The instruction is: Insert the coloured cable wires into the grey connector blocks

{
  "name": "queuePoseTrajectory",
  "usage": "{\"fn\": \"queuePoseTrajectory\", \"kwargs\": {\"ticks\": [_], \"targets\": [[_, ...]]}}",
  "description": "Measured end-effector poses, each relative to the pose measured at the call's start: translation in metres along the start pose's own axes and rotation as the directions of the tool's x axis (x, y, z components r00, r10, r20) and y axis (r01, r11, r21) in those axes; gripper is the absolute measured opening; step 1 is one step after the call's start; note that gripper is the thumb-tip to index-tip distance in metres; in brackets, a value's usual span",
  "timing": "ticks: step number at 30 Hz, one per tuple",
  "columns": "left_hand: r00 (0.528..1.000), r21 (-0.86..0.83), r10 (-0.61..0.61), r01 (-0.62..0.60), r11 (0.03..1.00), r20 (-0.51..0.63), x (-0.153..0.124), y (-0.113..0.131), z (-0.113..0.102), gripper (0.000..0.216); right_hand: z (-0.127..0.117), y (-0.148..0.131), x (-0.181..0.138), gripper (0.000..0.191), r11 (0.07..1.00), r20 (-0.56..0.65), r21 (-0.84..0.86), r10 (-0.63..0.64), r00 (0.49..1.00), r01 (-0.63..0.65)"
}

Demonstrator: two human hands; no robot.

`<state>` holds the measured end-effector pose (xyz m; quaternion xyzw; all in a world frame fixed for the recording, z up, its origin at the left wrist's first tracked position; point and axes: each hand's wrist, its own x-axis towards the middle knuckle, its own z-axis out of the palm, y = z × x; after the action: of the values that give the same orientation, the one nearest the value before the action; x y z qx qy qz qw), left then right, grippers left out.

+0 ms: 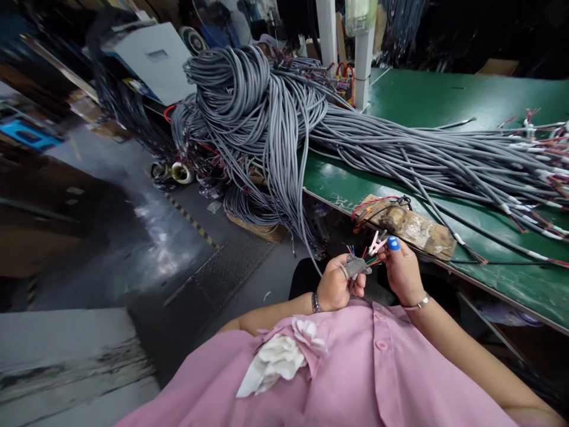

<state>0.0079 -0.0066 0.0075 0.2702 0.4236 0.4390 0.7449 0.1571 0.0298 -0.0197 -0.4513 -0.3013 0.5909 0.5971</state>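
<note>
My left hand (336, 286) is closed around the end of a grey cable (355, 267), whose thin coloured wires (355, 251) fan out above the fingers. My right hand (401, 270) is closed on a small pink clip-like tool (377, 243) at those wires; one finger wears a blue cap (393, 242). Both hands sit close together in front of my pink shirt, just off the edge of the green table (444, 101). From my left hand the cable runs up toward the big pile.
A large heap of grey cables (267, 112) drapes over the table's left end and spreads right, ending in stripped coloured ends (542, 160). A taped brown block (406, 224) with wires lies near the table edge. White posts (363, 53) stand behind. Dark floor lies left.
</note>
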Motion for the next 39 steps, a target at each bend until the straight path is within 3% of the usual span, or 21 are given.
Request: {"fn": "queuePoseTrajectory", "kwargs": {"ticks": [2,7,9,21,28,33,37,39], "targets": [[1.0,0.015,-0.012,0.012,1.0,-0.015,0.001,-0.001,0.001,0.032,0.0,0.004,0.0,0.029,1.0,-0.011,-0.007,-0.028,1.0,0.028],[1.0,0.032,-0.006,0.007,0.999,-0.029,0.002,-0.006,0.002,0.034,0.007,0.001,0.001,0.039,0.951,0.149,0.19,0.217,0.965,-0.243],[1.0,0.036,0.006,-0.005,0.999,-0.024,0.003,-0.007,0.002,0.033,0.01,-0.002,0.001,0.039,0.927,0.161,0.236,0.258,0.953,-0.291],[0.999,0.048,-0.007,0.009,0.999,-0.046,0.005,-0.011,0.001,0.033,0.014,0.0,0.002,0.035,0.935,0.099,0.247,0.237,0.967,-0.254],[0.999,0.033,0.035,-0.033,0.999,-0.04,0.001,-0.012,-0.001,0.03,0.009,0.0,-0.003,0.046,0.876,0.244,0.318,0.293,0.924,-0.362],[0.997,0.096,0.063,-0.058,0.994,-0.05,-0.003,-0.013,-0.01,0.033,-0.006,0.0,-0.002,0.048,0.852,0.352,0.247,0.366,0.862,-0.463],[0.997,0.184,0.073,-0.065,0.981,-0.035,-0.005,-0.012,-0.016,0.032,-0.017,-0.005,-0.003,0.043,0.853,0.463,0.015,0.456,0.76,-0.521],[0.998,0.255,0.056,-0.055,0.965,0.004,-0.007,-0.011,-0.016,0.032,-0.019,-0.009,-0.003,0.037,0.873,0.478,-0.11,0.465,0.745,-0.475]]}}
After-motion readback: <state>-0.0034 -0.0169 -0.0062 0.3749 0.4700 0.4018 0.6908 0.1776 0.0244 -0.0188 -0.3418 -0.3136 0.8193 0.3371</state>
